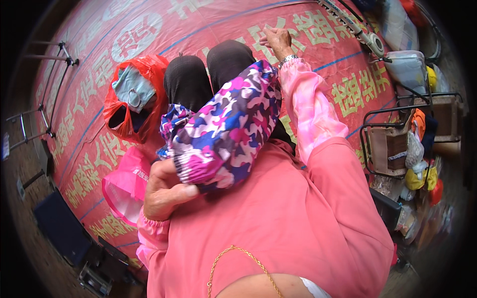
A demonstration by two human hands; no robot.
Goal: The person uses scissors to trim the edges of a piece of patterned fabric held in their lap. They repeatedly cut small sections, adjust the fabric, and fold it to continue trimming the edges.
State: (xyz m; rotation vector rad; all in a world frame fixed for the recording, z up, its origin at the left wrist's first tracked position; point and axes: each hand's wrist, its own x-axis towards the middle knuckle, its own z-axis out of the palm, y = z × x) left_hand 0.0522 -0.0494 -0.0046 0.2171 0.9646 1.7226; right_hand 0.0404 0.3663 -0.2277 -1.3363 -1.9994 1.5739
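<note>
A camouflage-patterned fabric piece (227, 130) in pink, blue, white and grey lies across my lap, with a gathered elastic edge at its lower left. My left hand (164, 193) grips that gathered edge between thumb and fingers. My right hand (276, 39) is raised beyond my knees, past the fabric's far right end, thumb and fingertips close together; whether something thin is between them cannot be told. A red plastic bag (149, 70) with a folded light-blue cloth (133, 89) in it stands left of my knees. Nearer my left hand is a pink bag (130, 182).
A red sheet with yellow characters (89, 149) covers the floor. Metal-framed racks (46, 93) and a dark blue seat (63, 227) are at the left. On the right stand a chair frame (387, 145) with hanging bags, a clear plastic container (406, 70) and a white metal bar (350, 28).
</note>
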